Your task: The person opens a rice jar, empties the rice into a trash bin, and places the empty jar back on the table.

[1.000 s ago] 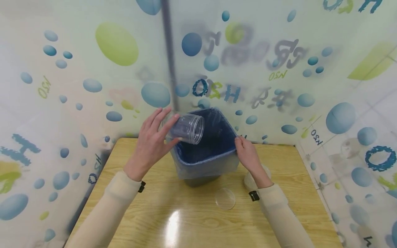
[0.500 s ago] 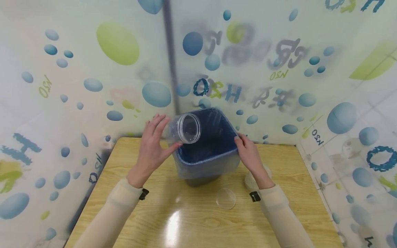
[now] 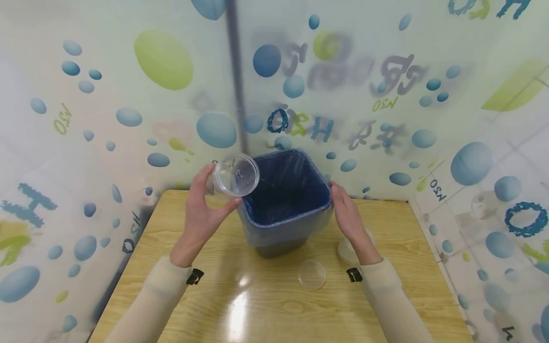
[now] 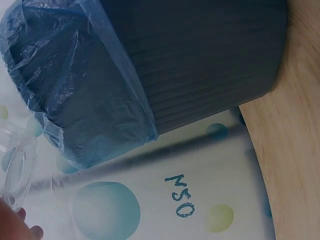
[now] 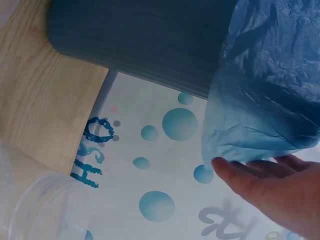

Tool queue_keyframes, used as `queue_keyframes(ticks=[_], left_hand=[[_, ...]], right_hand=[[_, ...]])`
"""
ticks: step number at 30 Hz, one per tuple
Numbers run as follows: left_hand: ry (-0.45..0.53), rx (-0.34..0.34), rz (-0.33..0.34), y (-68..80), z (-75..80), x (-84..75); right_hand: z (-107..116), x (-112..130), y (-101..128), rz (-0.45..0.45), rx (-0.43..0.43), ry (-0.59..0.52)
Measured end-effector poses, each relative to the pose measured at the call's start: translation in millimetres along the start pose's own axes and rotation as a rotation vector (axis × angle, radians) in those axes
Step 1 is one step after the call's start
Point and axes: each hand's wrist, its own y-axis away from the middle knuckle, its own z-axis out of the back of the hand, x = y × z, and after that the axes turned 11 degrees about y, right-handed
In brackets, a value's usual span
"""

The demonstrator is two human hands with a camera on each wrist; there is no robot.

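Observation:
My left hand [image 3: 199, 216] grips a clear plastic jar [image 3: 237, 176] at the left rim of a dark bin [image 3: 280, 250]. Tilted, the jar's open mouth faces me, and I see no contents inside it. In the left wrist view, part of this jar [image 4: 21, 170] shows at the left edge. A blue bag [image 3: 291, 231] lines the bin and folds over its rim. My right hand [image 3: 348, 214] rests against the bin's right corner with fingers fairly straight; in the right wrist view, its fingertips [image 5: 220, 164] touch the edge of the bag.
A clear round lid [image 3: 312, 275] lies on the wooden table [image 3: 274, 309] in front of the bin. Partly hidden under my right wrist stands a second clear jar [image 3: 346, 251] with pale contents. Walls printed with bubbles and letters [image 3: 300, 125] enclose the table's back and sides.
The jar has turned so its mouth, earlier facing right over the bin, points toward me, and it has moved left. My right hand has loosened from the rim; the bin has stayed put.

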Motion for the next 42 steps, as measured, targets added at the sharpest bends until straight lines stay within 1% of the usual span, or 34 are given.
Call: queue_keyframes(ticks=[5,8,12,14,16,18,23,28,31,33,37,42], left_hand=[[0.004,-0.056,0.103,10.6,8.5,-1.2],[0.019,-0.098,0.164,19.2,14.7,0.2],[0.052,-0.134,0.27,36.9,22.6,6.6],[0.059,-0.137,0.325,48.0,25.3,11.0],[0.064,-0.127,0.38,59.4,27.6,13.3],[0.052,-0.112,0.421,71.6,29.7,15.7],[0.046,-0.071,0.499,99.5,35.4,23.0],[0.069,-0.029,0.587,120.3,41.5,31.7],[0.08,0.001,0.628,130.0,45.7,35.6],[0.079,0.028,0.644,136.3,48.3,37.8],[0.071,0.079,0.648,147.1,52.3,41.9],[0.057,0.122,0.649,159.7,55.5,49.8]], right_hand=[[2,-3,5,-0.02,-0.075,-0.022],[4,-5,9,-0.015,-0.099,-0.032],[5,-9,15,-0.008,-0.112,-0.026],[6,-11,18,-0.001,-0.127,-0.024],[7,-14,22,0.009,-0.146,-0.025],[7,-16,27,0.013,-0.163,-0.026],[12,-18,39,0.027,-0.177,-0.036],[17,-21,52,0.024,-0.193,-0.042],[19,-24,58,0.045,-0.204,-0.039],[19,-26,62,0.065,-0.21,-0.039],[18,-30,69,0.084,-0.217,-0.049],[17,-38,73,0.075,-0.217,-0.036]])
